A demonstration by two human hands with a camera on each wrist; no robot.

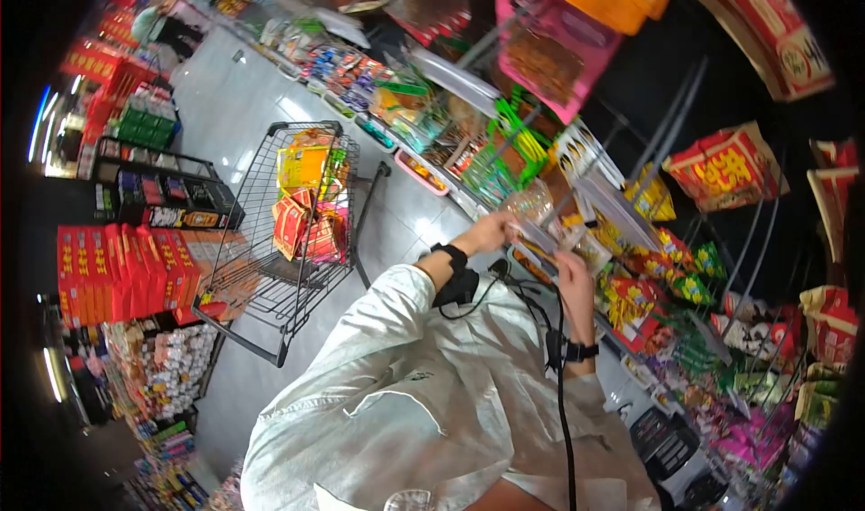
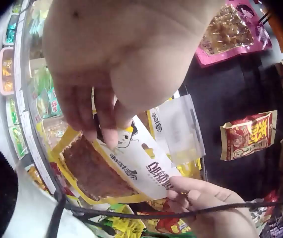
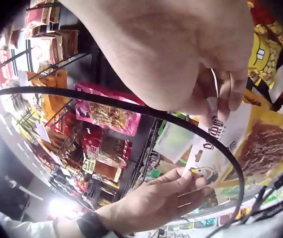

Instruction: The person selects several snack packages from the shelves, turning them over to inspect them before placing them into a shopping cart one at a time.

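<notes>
The head view shows you beside long display shelves (image 2: 23, 106) packed with bagged goods, which run past your hands and on up the aisle. Your light shirt (image 1: 405, 367) fills the lower middle. The wire shopping cart (image 1: 261, 304) stands on the grey tiled floor to your left, with red and yellow packets (image 1: 302, 170) inside it. Beyond the cart is a stack of red boxes (image 1: 126, 272). A pink pouch (image 1: 551, 60) hangs from the rack above your hands in that view, and a red packet (image 1: 728, 168) hangs farther right.

Your two hands have a flat food package (image 2: 99, 168) between them, in front of the shelves. It has a yellow border, a clear window over brown contents, and a white strip with a cartoon face. Your left hand (image 1: 489, 232) pinches that strip near the face, thumb on one side and fingers on the other. Your right hand (image 1: 575, 281) grips the strip's opposite end between thumb and fingers, by the dark lettering.

Each wrist carries a black band, the left band (image 1: 449, 258) and the right band (image 1: 578, 351). A thin black cable (image 1: 560, 403) runs down over your shirt.
</notes>
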